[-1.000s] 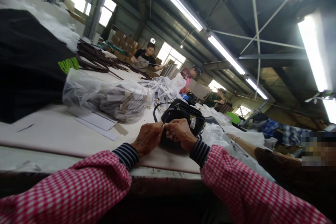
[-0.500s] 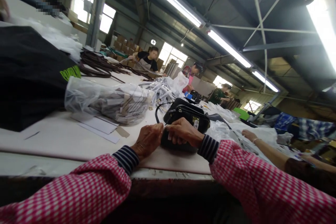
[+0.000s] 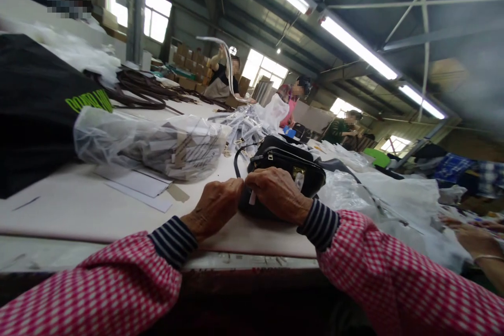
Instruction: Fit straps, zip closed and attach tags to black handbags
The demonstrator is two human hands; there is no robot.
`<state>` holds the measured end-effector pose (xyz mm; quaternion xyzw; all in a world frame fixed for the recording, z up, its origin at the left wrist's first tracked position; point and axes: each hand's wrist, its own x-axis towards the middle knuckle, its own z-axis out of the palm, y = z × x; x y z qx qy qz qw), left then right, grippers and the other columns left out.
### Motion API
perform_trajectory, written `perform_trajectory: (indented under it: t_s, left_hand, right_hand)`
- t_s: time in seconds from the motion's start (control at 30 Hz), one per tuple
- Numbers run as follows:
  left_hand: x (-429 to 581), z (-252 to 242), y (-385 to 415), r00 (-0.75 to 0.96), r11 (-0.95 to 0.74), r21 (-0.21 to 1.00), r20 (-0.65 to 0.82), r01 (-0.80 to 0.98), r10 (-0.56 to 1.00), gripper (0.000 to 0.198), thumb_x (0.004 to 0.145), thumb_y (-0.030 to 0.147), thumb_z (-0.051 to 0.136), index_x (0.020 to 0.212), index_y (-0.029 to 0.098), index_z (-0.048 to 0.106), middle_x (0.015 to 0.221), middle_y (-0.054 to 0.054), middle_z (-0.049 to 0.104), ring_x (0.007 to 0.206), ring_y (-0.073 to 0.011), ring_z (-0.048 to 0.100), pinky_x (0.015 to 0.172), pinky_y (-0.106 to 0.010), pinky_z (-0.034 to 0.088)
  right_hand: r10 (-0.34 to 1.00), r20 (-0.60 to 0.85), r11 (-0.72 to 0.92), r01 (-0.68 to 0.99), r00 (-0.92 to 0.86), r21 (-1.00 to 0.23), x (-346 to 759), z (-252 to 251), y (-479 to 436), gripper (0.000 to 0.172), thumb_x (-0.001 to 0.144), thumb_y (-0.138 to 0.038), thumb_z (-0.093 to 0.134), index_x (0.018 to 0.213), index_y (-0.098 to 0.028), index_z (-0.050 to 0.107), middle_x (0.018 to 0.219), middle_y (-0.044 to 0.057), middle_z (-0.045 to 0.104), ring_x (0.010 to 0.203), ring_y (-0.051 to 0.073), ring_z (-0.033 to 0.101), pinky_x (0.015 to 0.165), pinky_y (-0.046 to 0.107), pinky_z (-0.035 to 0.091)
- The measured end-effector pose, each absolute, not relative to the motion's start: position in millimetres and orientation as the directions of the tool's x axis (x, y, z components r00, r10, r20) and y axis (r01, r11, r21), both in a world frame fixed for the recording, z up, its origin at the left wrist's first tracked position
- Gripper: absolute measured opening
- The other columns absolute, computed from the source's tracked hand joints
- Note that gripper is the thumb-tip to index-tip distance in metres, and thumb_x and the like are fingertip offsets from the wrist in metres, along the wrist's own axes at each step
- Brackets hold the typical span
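Note:
A small black handbag [image 3: 281, 155] with zips and a gold-coloured clasp stands on the white table. At its left end, a thin black strap [image 3: 237, 160] curves down to my fingertips. My left hand [image 3: 218, 205] is closed, thumb and fingers pinched where the strap runs in. Right against it, my right hand [image 3: 277, 194] is closed in front of the bag, its fingertips meeting the left ones. What the right fingers pinch is hidden. A small white tag [image 3: 252, 198] shows below the right hand.
Left of my hands lies a clear plastic bag of packing pieces [image 3: 177, 147], with white cards [image 3: 136, 181] before it. A large black bag [image 3: 35, 115] stands far left. Plastic wrapping [image 3: 342, 189] covers the right side, where a co-worker's hand [image 3: 478, 241] is. Other people work behind.
Both my hands stay together at the bag's left end; the right fingers have curled in more. The co-worker's hand at right has moved further right. A person behind has raised a pale strip.

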<state>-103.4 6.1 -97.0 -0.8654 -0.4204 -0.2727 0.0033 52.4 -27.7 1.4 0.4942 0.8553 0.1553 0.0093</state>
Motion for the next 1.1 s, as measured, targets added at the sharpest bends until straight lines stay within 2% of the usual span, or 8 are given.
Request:
perform_trajectory:
  t_s: [0.17,0.4,0.53,0.67,0.8,0.9,1.03,1.1]
  left_hand:
    - [-109,-95,12,0.569,-0.735,0.224,0.505,0.64,0.649,0.025,0.091,0.002,0.039,0.099,0.013,0.06,0.089,-0.008,0.068,0.076,-0.022,0.063,0.066,-0.032,0.038]
    - [-117,-88,18,0.611,-0.791,0.399,0.503,0.463,0.611,0.017,0.095,0.018,0.041,0.087,0.015,0.056,0.081,-0.006,0.063,0.069,-0.0189,0.057,0.066,-0.032,0.036]
    - [-120,-74,15,0.623,-0.765,0.475,0.455,0.435,0.637,0.021,0.092,0.027,0.043,0.085,0.015,0.059,0.08,-0.007,0.064,0.07,-0.0189,0.058,0.068,-0.032,0.036]
    - [-120,-56,9,0.612,-0.711,0.532,0.389,0.46,0.688,0.033,0.089,0.032,0.041,0.073,0.015,0.062,0.072,-0.007,0.064,0.069,-0.0192,0.059,0.069,-0.031,0.037]
    - [-117,-44,1,0.575,-0.599,0.669,0.302,0.44,0.761,0.043,0.089,0.038,0.041,0.062,0.015,0.064,0.061,-0.004,0.062,0.061,-0.0152,0.057,0.064,-0.027,0.036]
    - [-114,-45,-4,0.511,-0.503,0.747,0.255,0.434,0.821,0.042,0.088,0.037,0.043,0.06,0.014,0.064,0.055,-0.002,0.058,0.053,-0.0119,0.052,0.057,-0.024,0.034]
    - [-112,-55,-5,0.462,-0.363,0.835,0.151,0.414,0.874,0.037,0.089,0.034,0.042,0.065,0.015,0.064,0.058,0.0,0.059,0.044,-0.0096,0.044,0.048,-0.024,0.03]
    - [-112,-60,-4,0.461,-0.356,0.836,0.143,0.418,0.876,0.035,0.089,0.031,0.041,0.065,0.015,0.062,0.061,-0.001,0.062,0.046,-0.0108,0.046,0.05,-0.024,0.032]
  right_hand:
    - [0.803,0.102,0.533,0.785,-0.587,0.316,54,2,-27,0.011,0.094,-0.02,0.06,0.099,-0.02,0.07,0.092,0.004,0.072,0.077,0.019,0.062,0.061,0.033,0.026]
    - [0.677,0.168,0.623,0.679,-0.717,0.388,55,1,-25,0.017,0.101,-0.022,0.053,0.095,-0.016,0.068,0.106,0.009,0.065,0.103,0.024,0.053,0.058,0.034,0.026]
    - [0.606,0.151,0.704,0.615,-0.781,0.357,62,0,-18,0.02,0.102,-0.027,0.054,0.092,-0.015,0.066,0.105,0.008,0.063,0.096,0.021,0.053,0.064,0.034,0.033]
    - [0.536,0.171,0.746,0.559,-0.827,0.361,67,-2,-12,0.021,0.104,-0.023,0.049,0.091,-0.014,0.064,0.098,0.007,0.062,0.087,0.018,0.055,0.068,0.034,0.035]
    - [0.541,0.209,0.706,0.575,-0.815,0.413,66,-8,-14,0.018,0.103,-0.023,0.05,0.094,-0.013,0.063,0.1,0.008,0.062,0.085,0.02,0.056,0.061,0.035,0.033]
    - [0.534,0.285,0.645,0.601,-0.796,0.472,64,-20,-17,0.018,0.103,-0.019,0.048,0.097,-0.012,0.063,0.099,0.01,0.063,0.087,0.024,0.056,0.062,0.036,0.034]
    - [0.438,0.438,0.563,0.619,-0.785,0.547,63,-44,-15,0.021,0.103,-0.016,0.043,0.094,-0.012,0.061,0.095,0.012,0.061,0.087,0.026,0.053,0.064,0.038,0.035]
    - [0.407,0.478,0.533,0.627,-0.779,0.568,62,-53,-13,0.021,0.103,-0.016,0.043,0.092,-0.013,0.06,0.093,0.011,0.06,0.084,0.026,0.052,0.063,0.039,0.034]
